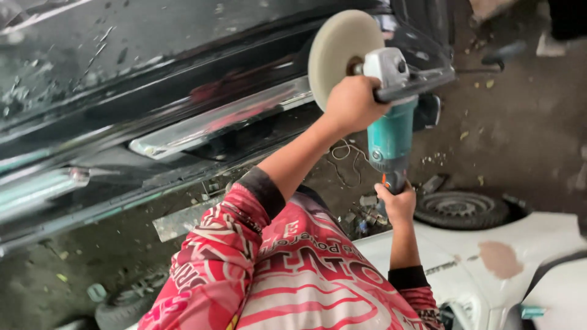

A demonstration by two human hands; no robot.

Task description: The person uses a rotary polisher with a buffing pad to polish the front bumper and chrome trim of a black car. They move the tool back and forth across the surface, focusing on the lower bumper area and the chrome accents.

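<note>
Car: glossy black car body (122, 67) with chrome side trim (220, 119), fills upper left.
Panel: white body panel (489, 256), lower right.
Tyre: black tyre (461, 211) on the floor.
Polisher: teal electric polisher (391, 131), cream round pad (339, 52) near the car.
Left hand (353, 104): closed on the side handle.
Right hand (397, 201): gripping the polisher's rear.
</note>
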